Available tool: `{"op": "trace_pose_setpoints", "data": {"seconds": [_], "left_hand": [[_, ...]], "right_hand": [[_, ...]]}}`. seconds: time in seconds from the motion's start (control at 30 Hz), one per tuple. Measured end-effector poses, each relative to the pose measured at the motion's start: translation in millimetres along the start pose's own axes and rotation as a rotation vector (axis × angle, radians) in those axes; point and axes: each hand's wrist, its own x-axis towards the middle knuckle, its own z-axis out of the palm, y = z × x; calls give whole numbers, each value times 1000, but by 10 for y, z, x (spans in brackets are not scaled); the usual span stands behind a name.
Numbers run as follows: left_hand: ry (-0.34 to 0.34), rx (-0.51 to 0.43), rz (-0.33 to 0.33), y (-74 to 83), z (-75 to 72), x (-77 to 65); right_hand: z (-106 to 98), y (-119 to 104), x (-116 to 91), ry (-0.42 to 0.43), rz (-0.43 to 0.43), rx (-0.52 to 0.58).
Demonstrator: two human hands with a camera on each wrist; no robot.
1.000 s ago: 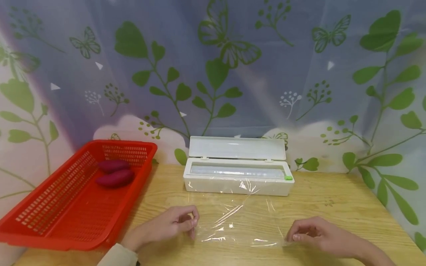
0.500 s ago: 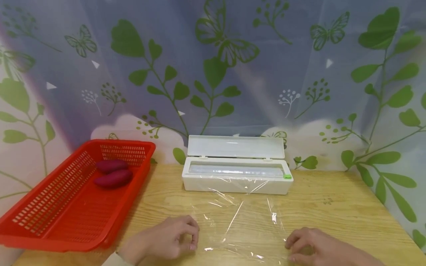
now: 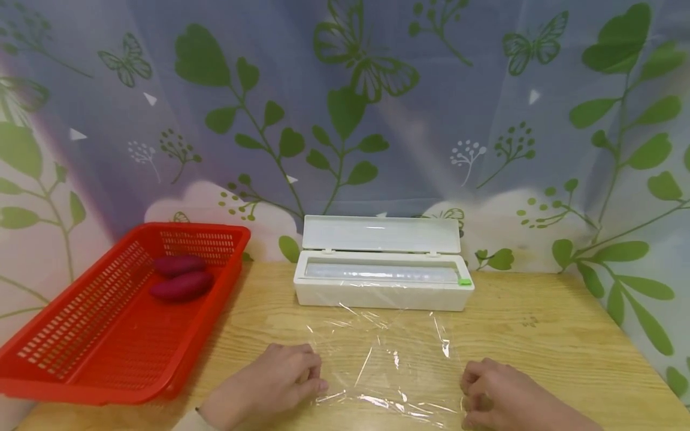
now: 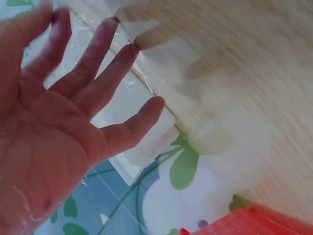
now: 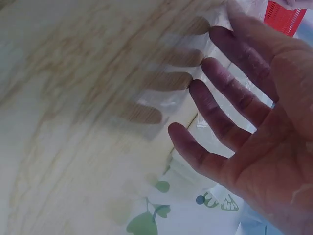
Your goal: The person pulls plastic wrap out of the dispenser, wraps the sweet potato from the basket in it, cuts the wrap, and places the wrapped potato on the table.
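Note:
A thin sheet of clear plastic wrap (image 3: 388, 365) lies over the table in front of a white wrap dispenser box (image 3: 380, 296), still joined to it. Inside the box sits the wrap roll (image 3: 383, 273), under a raised lid (image 3: 381, 234). At the sheet's left edge, my left hand (image 3: 275, 380) touches the wrap with its fingertips, the fingers loosely bent. My right hand (image 3: 501, 395) rests at the right edge, thumb and fingers apart. Both wrist views show spread fingers (image 4: 115, 76) with their tips against the table or film.
A red plastic basket (image 3: 178, 359) stands at the left, with two purple sweet potatoes (image 3: 183, 286) in it. A green slider (image 3: 464, 282) sits at the box's right end. Behind the wooden table (image 3: 544, 335) hangs a leaf-and-butterfly printed curtain (image 3: 420, 155).
Both hands have lowered toward the table, bringing the wrap's near edge down. Their pinched fingers have loosened and spread apart. The box and basket have only shifted slightly with the head view.

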Motion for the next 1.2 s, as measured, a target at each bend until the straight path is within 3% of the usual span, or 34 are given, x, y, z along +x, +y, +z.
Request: {"op": "trace_pose_setpoints", "data": {"seconds": [0.13, 0.27, 0.5, 0.63, 0.73, 0.8, 0.87, 0.97, 1.07, 1.2], "left_hand": [[46, 20, 25, -19, 36, 25], [16, 50, 31, -6, 47, 14], [-6, 62, -5, 25, 45, 5], [-64, -14, -78, 28, 35, -18], [-126, -71, -147, 37, 6, -32], [-156, -90, -184, 40, -12, -40], [-169, -100, -199, 44, -23, -45], [-165, -92, -195, 40, -24, -53], [-159, -88, -190, 34, -21, -49], [-166, -98, -201, 29, -28, -45]], "right_hand": [[-17, 4, -3, -37, 58, 41], [-26, 24, 3, -50, 56, 15], [-1, 71, -17, 38, -84, -109], [-24, 70, -29, 69, -103, -69], [-89, 56, 7, 163, -103, -74], [-119, 56, 63, 271, -134, -146], [-120, 56, 124, 353, -157, -239], [-78, 70, 197, 393, -168, -324], [-44, 93, 237, 340, -142, -338], [-34, 144, 251, 193, -68, -268]]}}
